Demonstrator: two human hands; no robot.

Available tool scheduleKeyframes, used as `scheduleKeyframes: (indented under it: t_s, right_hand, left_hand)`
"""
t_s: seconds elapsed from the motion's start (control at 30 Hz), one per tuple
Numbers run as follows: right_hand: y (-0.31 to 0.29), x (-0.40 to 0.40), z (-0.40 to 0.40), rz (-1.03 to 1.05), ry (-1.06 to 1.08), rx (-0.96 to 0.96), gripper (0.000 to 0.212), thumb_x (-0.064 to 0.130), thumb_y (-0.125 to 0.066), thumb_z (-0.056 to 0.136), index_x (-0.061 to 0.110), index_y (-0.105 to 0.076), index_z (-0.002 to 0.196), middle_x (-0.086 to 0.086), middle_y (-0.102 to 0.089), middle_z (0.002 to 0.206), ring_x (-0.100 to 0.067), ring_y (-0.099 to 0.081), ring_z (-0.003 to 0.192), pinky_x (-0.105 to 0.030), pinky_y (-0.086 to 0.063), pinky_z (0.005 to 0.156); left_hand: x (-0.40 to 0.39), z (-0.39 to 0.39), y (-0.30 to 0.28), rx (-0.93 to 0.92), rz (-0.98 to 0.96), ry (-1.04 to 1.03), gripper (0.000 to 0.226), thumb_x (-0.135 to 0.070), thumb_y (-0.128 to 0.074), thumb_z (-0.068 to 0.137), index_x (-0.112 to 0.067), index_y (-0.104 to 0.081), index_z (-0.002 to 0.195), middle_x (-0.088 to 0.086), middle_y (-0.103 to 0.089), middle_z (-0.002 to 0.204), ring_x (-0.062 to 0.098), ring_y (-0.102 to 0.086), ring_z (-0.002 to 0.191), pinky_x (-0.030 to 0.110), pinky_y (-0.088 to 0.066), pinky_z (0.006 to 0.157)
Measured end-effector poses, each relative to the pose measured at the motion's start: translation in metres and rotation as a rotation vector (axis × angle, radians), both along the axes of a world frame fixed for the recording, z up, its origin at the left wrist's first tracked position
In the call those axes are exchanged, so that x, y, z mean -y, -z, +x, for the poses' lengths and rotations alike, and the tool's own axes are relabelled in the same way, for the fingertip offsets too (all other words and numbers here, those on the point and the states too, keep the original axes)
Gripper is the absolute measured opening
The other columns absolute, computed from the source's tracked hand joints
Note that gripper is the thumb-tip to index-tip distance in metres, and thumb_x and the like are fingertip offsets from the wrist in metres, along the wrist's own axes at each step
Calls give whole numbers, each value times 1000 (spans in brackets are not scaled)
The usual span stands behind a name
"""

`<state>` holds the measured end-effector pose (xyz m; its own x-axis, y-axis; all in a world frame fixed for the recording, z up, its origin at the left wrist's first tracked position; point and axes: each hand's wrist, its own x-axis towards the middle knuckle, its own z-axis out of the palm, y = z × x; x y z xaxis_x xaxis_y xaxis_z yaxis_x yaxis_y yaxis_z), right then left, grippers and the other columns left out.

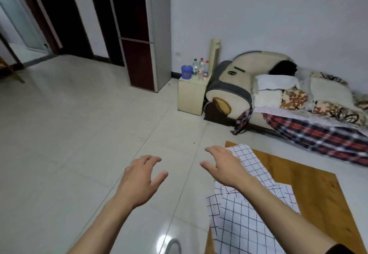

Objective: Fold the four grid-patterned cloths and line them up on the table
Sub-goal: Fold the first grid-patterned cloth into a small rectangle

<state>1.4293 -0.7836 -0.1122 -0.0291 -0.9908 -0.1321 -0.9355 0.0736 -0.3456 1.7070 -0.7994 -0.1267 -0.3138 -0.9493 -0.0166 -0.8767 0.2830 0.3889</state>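
White cloths with a black grid [245, 214] lie overlapping on a low wooden table [310, 184] at the lower right; how many there are I cannot tell. One cloth [249, 160] reaches toward the table's far left corner. My right hand [223, 166] hovers above that corner with fingers spread, holding nothing, and its forearm crosses over the cloths. My left hand [139, 176] hangs over the tiled floor left of the table, fingers loosely spread and empty.
A sofa [258, 86] with pillows and a red plaid blanket [322, 134] stands behind the table. A small cabinet [192, 94] with bottles and a tall fridge [147, 35] stand along the wall. Pale floor tiles spread to the left.
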Motion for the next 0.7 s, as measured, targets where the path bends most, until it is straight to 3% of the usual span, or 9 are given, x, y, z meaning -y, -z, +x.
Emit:
scheduleKeyframes:
  t_s: [0.23,0.47,0.7]
  right_hand:
    - [38,66,-28,-22,208,80,61,61,-39,95,29,-36,147,7,-35,154,-19,-30,141,-48,-31,111]
    - [29,99,-75,-54,419,91,60,60,-40,96,29,-36,147,5,-35,154,-19,-30,142,-47,-31,112]
    - [23,62,-108,-47,748,56,61,60,-41,96,28,-38,147,4,-36,155,-21,-32,142,-50,-32,112]
  left_hand:
    - [122,-39,14,88,56,206,53,-64,-41,94,-36,-46,138,-14,-43,146,11,-40,132,37,-36,108]
    - [228,-126,-5,121,11,460,53,-63,-42,94,-32,-48,137,-10,-45,145,15,-40,133,39,-36,107]
    - [262,-231,3,116,35,802,70,-74,-27,82,-32,-51,132,-8,-48,141,18,-44,128,40,-40,103]
